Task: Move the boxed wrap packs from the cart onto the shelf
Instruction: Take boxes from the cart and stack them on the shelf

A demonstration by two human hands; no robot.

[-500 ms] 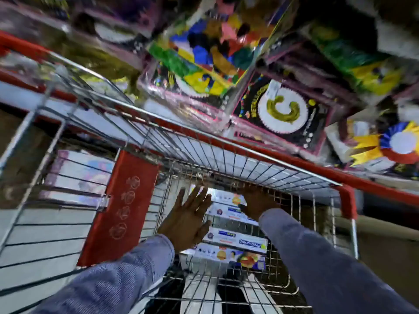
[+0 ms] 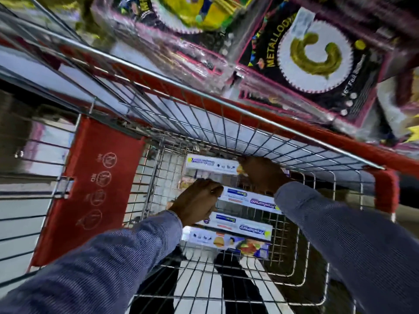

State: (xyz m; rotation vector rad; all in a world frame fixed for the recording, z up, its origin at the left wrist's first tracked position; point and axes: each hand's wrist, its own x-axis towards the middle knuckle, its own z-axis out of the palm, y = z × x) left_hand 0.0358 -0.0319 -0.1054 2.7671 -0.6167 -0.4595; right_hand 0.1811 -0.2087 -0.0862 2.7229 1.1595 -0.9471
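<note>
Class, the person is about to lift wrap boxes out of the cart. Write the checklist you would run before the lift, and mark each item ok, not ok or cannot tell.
1. Both hands inside the cart basket: ok.
2. Left hand on the near ends of the wrap boxes: ok, it rests on the box ends.
3. Right hand on the far box: ok, it touches that box's end.
4. Fingers closed firmly round a box: cannot tell, the fingertips are hidden.
5. Way up and out past the cart's top rail: ok, the basket is open above the boxes.
6. Free shelf space for the boxes: cannot tell, only hanging balloon packs show.
</note>
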